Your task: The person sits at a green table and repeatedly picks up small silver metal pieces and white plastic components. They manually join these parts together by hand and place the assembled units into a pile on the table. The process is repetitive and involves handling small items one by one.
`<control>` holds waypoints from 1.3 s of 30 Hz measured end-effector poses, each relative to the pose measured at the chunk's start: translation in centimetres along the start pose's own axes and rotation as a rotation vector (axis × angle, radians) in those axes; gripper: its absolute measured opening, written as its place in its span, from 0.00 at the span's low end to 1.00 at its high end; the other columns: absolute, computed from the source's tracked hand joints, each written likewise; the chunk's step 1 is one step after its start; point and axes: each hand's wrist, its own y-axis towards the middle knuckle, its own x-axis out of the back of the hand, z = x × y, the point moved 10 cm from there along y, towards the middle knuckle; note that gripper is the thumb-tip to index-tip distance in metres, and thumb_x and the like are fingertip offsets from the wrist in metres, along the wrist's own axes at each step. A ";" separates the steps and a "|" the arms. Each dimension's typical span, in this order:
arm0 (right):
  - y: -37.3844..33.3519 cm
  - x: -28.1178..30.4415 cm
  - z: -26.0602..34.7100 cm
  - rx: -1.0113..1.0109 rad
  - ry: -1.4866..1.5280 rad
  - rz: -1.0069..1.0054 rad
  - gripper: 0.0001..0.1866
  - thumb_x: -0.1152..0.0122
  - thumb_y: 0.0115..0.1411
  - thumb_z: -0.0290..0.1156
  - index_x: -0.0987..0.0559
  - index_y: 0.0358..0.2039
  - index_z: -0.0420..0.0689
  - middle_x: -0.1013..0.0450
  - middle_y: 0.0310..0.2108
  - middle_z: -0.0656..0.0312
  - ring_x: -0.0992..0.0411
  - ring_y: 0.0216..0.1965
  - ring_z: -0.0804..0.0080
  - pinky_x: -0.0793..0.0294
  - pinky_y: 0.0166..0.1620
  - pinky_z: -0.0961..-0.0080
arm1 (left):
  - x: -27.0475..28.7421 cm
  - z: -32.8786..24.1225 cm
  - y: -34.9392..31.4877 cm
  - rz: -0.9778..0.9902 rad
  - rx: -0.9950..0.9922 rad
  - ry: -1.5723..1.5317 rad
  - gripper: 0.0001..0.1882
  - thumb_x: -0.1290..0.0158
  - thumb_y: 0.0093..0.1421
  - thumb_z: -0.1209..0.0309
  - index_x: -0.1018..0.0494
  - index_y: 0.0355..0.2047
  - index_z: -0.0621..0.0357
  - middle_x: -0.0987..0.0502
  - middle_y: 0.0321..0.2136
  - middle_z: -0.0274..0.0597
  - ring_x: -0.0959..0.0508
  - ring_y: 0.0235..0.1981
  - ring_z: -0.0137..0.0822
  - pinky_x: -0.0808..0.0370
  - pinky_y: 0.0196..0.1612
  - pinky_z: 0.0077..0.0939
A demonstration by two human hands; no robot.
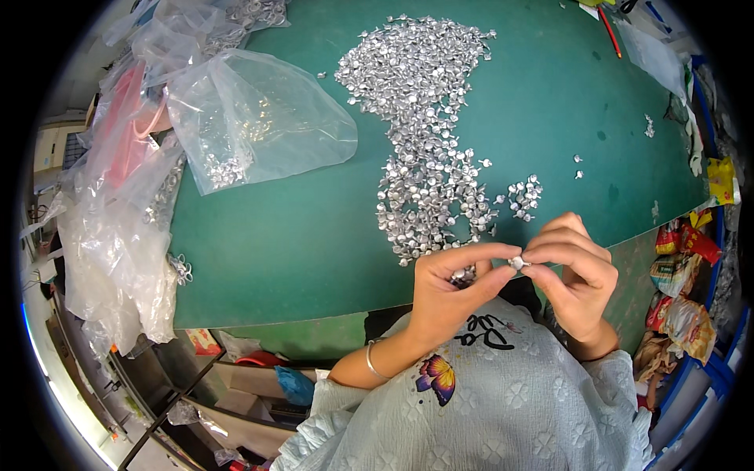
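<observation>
Near the table's front edge, my left hand and my right hand meet, fingertips pinched together on one small silvery metal piece. It has a rounded head; its finer shape is too small to tell. More of these pieces show in the curl of my left hand. Just beyond my hands a long heap of the same silvery pieces spreads up the green table. A small separate cluster of pieces lies right of the heap, close to my right hand.
A clear plastic bag with several pieces lies at the left. More crumpled bags hang over the table's left edge. A red pencil-like stick lies far right. Colourful packages stand beside the table at right.
</observation>
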 end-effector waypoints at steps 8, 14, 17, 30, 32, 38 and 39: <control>-0.2 0.1 0.1 -0.046 0.136 0.015 0.08 0.36 0.40 0.17 0.23 0.25 0.36 0.27 0.25 0.58 0.33 0.29 0.67 0.36 0.33 0.75 | -0.7 -0.8 -0.2 0.026 -0.044 -0.033 0.11 0.48 0.49 0.84 0.25 0.35 0.65 0.36 0.13 0.26 0.40 0.16 0.16 0.44 0.20 0.11; -0.7 0.4 0.4 -0.015 0.157 -0.028 0.09 0.36 0.40 0.17 0.23 0.25 0.36 0.27 0.25 0.58 0.34 0.29 0.67 0.36 0.33 0.75 | -1.6 1.2 -0.7 0.067 0.158 -0.245 0.10 0.48 0.53 0.79 0.25 0.37 0.63 0.36 0.13 0.26 0.40 0.15 0.15 0.44 0.17 0.10; -0.8 0.6 0.9 0.008 0.114 -0.043 0.09 0.35 0.40 0.17 0.23 0.25 0.36 0.27 0.25 0.58 0.34 0.29 0.66 0.36 0.33 0.74 | -2.3 1.6 -1.0 0.096 0.257 -0.371 0.10 0.49 0.54 0.77 0.26 0.38 0.63 0.35 0.14 0.26 0.40 0.15 0.15 0.46 0.16 0.10; -0.9 0.6 1.7 0.043 0.068 -0.049 0.08 0.36 0.41 0.17 0.24 0.25 0.36 0.28 0.25 0.58 0.34 0.28 0.67 0.36 0.33 0.75 | -2.5 1.5 -1.3 0.110 0.261 -0.470 0.11 0.49 0.56 0.75 0.28 0.40 0.64 0.38 0.15 0.25 0.42 0.15 0.15 0.48 0.15 0.11; -0.7 0.2 0.9 0.047 0.072 -0.054 0.07 0.37 0.42 0.17 0.24 0.25 0.36 0.28 0.25 0.59 0.34 0.28 0.69 0.36 0.34 0.76 | -1.4 2.1 -1.1 0.019 0.275 -0.474 0.12 0.50 0.57 0.75 0.29 0.42 0.64 0.39 0.15 0.24 0.43 0.14 0.15 0.49 0.16 0.11; 9.9 0.4 -7.2 -0.232 0.214 -0.110 0.07 0.40 0.51 0.28 0.24 0.31 0.39 0.28 0.31 0.65 0.33 0.31 0.80 0.35 0.40 0.82 | 3.9 3.6 -1.1 -0.323 0.307 -0.502 0.11 0.53 0.59 0.74 0.30 0.41 0.66 0.46 0.12 0.22 0.48 0.13 0.17 0.52 0.15 0.13; 14.1 0.9 -8.8 -0.252 0.401 -0.170 0.11 0.41 0.52 0.31 0.24 0.35 0.39 0.27 0.32 0.64 0.32 0.33 0.80 0.35 0.38 0.81 | 4.2 3.7 -1.3 -0.334 0.304 -0.499 0.11 0.53 0.59 0.74 0.30 0.41 0.66 0.46 0.12 0.22 0.48 0.13 0.17 0.52 0.15 0.13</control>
